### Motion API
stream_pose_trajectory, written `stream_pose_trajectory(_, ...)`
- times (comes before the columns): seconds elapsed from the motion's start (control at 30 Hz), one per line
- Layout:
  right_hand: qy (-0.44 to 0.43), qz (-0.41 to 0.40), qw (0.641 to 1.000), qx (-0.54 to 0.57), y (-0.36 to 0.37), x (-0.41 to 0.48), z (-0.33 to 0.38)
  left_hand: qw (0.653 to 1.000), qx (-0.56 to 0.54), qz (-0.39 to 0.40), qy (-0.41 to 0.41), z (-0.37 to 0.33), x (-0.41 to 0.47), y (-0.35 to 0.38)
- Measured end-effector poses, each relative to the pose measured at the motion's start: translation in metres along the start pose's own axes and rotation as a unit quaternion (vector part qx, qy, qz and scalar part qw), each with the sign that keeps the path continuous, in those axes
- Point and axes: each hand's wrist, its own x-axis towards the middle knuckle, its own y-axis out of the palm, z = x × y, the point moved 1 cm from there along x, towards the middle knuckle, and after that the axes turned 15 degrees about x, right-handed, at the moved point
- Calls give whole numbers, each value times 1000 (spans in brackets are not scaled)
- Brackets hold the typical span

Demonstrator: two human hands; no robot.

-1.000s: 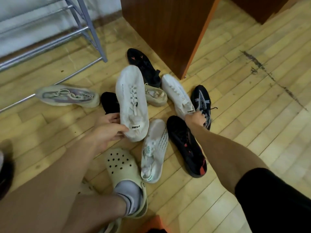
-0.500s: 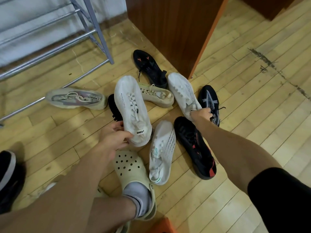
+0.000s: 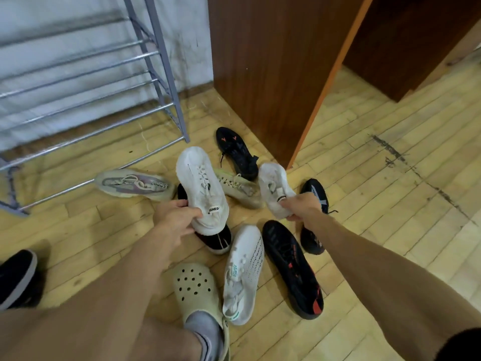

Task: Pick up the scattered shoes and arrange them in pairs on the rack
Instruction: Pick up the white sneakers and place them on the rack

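Note:
My left hand (image 3: 175, 218) grips the heel of a large white sneaker (image 3: 200, 183), lifted above the pile. My right hand (image 3: 302, 206) holds the heel of its matching white sneaker (image 3: 273, 186), also raised off the floor. Below them lie a beige sneaker (image 3: 240, 187), a grey-beige sneaker (image 3: 134, 185) to the left, a white perforated shoe (image 3: 243, 272), two black shoes with red marks (image 3: 292, 267) (image 3: 235, 152), a black patterned shoe (image 3: 313, 217) and a dark shoe with a white sole (image 3: 216, 239). The metal shoe rack (image 3: 88, 82) stands at the upper left.
A brown wooden cabinet (image 3: 265, 69) stands right behind the pile. My foot in a cream clog (image 3: 195, 287) is planted near the shoes. Another black shoe with a white sole (image 3: 17, 278) lies at the far left edge. The floor is wooden boards (image 3: 390, 183).
Both hands have lifted their white sneakers off the floor. The right-hand sneaker came up from beside the black patterned shoe. The view tilted up, showing more of the rack.

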Motion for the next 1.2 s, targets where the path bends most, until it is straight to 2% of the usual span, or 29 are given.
stream_pose_trajectory(0.17,-65,29,997,-10,-6,-33,63,996,86,14,28,-56,-17,-69)
stream_pose_trajectory(0.27,-112,86,988,-55,10,-58,102,993,107,-27,39,-72,-30,-114)
stream_pose_trajectory(0.47,-116,196,973,-38,93,-120,166,994,77,-69,19,-52,-34,-173)
stream_pose_trajectory(0.63,-113,241,960,-90,174,-142,192,997,26,-78,-1,-20,-8,-210)
stream_pose_trajectory(0.77,-78,259,951,-151,231,-141,204,997,-7,-76,-17,0,23,-230)
stream_pose_trajectory(0.9,-54,291,943,-155,286,-126,196,994,-40,-91,-46,21,65,-245)
stream_pose_trajectory(1.0,-32,296,947,-118,332,-102,178,990,-50,-119,-55,36,105,-263)
stream_pose_trajectory(1.2,-14,281,959,-11,426,-63,151,986,-33,-160,-23,55,197,-303)
